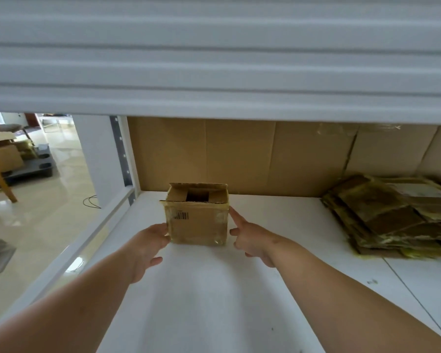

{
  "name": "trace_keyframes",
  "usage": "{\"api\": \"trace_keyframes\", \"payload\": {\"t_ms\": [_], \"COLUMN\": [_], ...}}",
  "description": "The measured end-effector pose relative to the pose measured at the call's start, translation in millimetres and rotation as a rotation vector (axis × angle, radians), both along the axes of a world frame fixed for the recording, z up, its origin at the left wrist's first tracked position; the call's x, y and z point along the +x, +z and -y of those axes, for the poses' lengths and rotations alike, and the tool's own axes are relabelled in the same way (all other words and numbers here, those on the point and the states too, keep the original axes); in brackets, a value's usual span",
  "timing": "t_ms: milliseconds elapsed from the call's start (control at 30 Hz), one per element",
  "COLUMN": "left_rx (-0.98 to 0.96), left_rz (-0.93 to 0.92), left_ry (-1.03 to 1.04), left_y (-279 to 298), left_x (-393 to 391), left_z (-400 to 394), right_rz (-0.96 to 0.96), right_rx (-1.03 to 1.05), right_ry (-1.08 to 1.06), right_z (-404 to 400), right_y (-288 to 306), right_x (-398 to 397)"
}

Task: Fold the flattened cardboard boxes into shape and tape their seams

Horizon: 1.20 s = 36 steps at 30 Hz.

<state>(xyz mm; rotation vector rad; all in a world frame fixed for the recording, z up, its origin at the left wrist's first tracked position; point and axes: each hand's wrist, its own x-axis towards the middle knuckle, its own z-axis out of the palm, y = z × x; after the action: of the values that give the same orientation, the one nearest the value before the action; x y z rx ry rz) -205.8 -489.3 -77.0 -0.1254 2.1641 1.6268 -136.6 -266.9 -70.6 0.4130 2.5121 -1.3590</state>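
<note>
Head view: looking down along two bare forearms reaching onto a white shelf (278,225), under a white ribbed shutter.
Box (197,216): small, brown, already folded into shape, standing upright near the back of the shelf; barcode label on the near face, glossy tape along edges, top flaps partly shut with a square gap showing dark inside.
Left hand (148,247): against the box's left side, fingers relaxed and mostly straight, tips hidden behind the box edge; touching, not clearly gripping.
Right hand (252,238): just beside the box's right side, index finger straight and touching the upper right corner, other fingers loosely bent; holding nothing.
Flat boxes (390,217): untidy stack of flattened cardboard at the right of the shelf, well apart from the box.
Backing: large cardboard sheet (239,154) standing against the rear of the shelf.
Likely step: steadying or placing the finished box.
Doing it well: press evenly from both sides, keep the box square and upright, avoid crushing the soft walls, check the top gap needs closing before moving to the stack.
</note>
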Motion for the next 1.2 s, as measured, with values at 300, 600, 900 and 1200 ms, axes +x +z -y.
{"api": "trace_keyframes", "payload": {"t_ms": [300,600,900,1200], "left_rx": [-0.093,-0.250,-0.280,-0.248], "left_rz": [0.041,-0.081,-0.160,-0.198], "left_ry": [-0.049,-0.020,-0.227,-0.276], "left_y": [-4.8,1.7,9.3,-1.0], "left_x": [-0.6,40.3,110.5,174.3], "left_z": [3.8,-27.1,-128.5,-258.6], "right_rz": [-0.012,-0.043,-0.088,-0.205], "right_rx": [0.094,0.184,0.408,0.726], "right_ry": [-0.080,-0.049,-0.010,-0.141], "right_z": [-17.7,-62.7,-166.4,-292.1], "right_y": [-2.8,3.0,2.9,13.3], "right_x": [0.5,51.0,140.4,220.2]}}
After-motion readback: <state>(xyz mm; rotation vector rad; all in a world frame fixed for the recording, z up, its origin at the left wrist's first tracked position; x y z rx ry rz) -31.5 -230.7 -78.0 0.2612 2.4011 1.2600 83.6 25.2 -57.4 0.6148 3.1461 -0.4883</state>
